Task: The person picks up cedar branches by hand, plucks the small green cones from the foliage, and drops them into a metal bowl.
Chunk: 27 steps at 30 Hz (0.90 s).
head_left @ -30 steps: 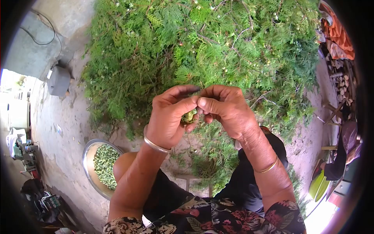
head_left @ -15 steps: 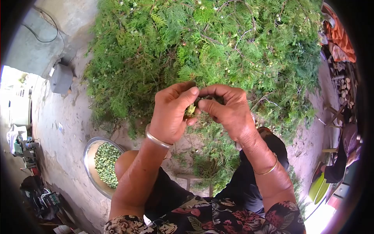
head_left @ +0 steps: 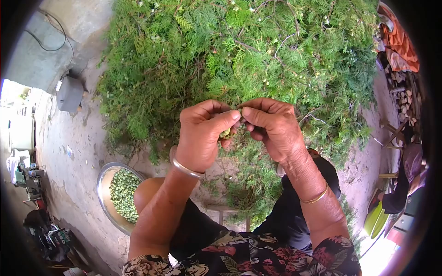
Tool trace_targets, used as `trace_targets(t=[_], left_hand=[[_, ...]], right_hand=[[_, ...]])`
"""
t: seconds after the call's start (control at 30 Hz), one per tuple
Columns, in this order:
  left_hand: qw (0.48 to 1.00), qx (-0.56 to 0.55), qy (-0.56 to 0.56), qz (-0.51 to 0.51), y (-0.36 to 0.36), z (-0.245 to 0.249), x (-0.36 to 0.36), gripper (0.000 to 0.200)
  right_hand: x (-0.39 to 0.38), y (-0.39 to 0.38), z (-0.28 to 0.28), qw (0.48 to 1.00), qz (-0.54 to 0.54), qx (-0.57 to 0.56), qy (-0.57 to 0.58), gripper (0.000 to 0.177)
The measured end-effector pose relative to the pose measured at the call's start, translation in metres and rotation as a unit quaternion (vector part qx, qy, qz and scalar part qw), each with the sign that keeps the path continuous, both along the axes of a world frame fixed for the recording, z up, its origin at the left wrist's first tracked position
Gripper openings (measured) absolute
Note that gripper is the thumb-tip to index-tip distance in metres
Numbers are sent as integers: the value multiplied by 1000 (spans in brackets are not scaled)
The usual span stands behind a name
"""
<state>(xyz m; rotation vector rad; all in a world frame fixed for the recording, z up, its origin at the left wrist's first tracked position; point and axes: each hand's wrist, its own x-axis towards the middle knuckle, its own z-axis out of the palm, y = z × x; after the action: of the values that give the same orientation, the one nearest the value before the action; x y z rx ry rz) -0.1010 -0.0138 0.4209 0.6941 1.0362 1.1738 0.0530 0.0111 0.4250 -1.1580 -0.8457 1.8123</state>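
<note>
My left hand is closed, its thumb and fingers pinched together. Small yellow-green cones show between its curled fingers, below the thumb. Fingertip to fingertip with it, my right hand is closed in a pinch too. Whatever lies between the two thumbs is too small and covered to name. Both hands are above the front edge of a large heap of green conifer branches. Similar small green cones lie in a metal bowl on the ground, left of my knee.
A grey container stands on the concrete floor at the left. Stacked firewood and an orange cloth are along the right side. A yellow-green object lies at lower right. More green sprigs lie between my legs.
My thumbs have come together, and the right fingers have curled in from a more stretched pose. The left hand still keeps the cones. The whole view has shifted slightly.
</note>
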Motion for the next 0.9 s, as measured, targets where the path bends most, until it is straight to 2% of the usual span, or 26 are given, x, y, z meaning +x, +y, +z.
trace_targets(t=[0.03, 0.1, 0.17, 0.23, 0.27, 0.37, 0.43, 0.5, 0.57, 0.6, 0.67, 0.73, 0.8, 0.9], left_hand=[[999, -1, 31, -16, -1, -2, -1, 10], [1000, -15, 16, -21, -1, -4, -1, 15], [999, -28, 1, -27, 1, -6, -3, 20], [975, -122, -186, 5, 5, -9, -5, 34], [977, -127, -174, 4, 7, -13, -7, 45], [989, -84, -119, -3, 6, -10, -4, 44], [993, -78, -85, 1, 4, -5, -2, 44], [996, -73, -51, 5, 3, -6, -3, 44], [998, -7, 18, -54, 2, -10, -4, 43], [998, -7, 18, -54, 2, -10, -4, 43], [998, -63, -15, -18, 2, -10, -1, 40], [996, -68, -49, -3, 4, -13, -2, 38], [991, -77, -104, 16, 5, -14, -4, 33], [994, -51, -95, 30, 1, 1, 0, 25]], right_hand=[[0, 0, 0, 1000, 1, -1, 0, 15], [-1, -1, -1, 998, 34, 31, -48, 16], [1, 2, 0, 1000, 14, -8, -3, 16], [2, 4, 3, 998, -5, -47, 42, 17], [3, 5, 6, 998, -5, -52, 47, 18], [2, 3, 11, 997, 1, -52, 54, 17], [-1, 0, 9, 996, 65, 35, -56, 13], [-7, -5, 8, 991, 71, 66, -88, 11], [-9, -8, 2, 960, 133, 210, -130, 10], [-6, -6, 9, 939, 161, 216, -215, 12], [-4, -6, -1, 952, 120, 207, -191, 12], [-2, -4, -2, 962, 77, 198, -169, 12], [0, -2, 3, 989, 50, 84, -114, 15], [2, -1, 1, 985, 43, 91, -138, 17]])
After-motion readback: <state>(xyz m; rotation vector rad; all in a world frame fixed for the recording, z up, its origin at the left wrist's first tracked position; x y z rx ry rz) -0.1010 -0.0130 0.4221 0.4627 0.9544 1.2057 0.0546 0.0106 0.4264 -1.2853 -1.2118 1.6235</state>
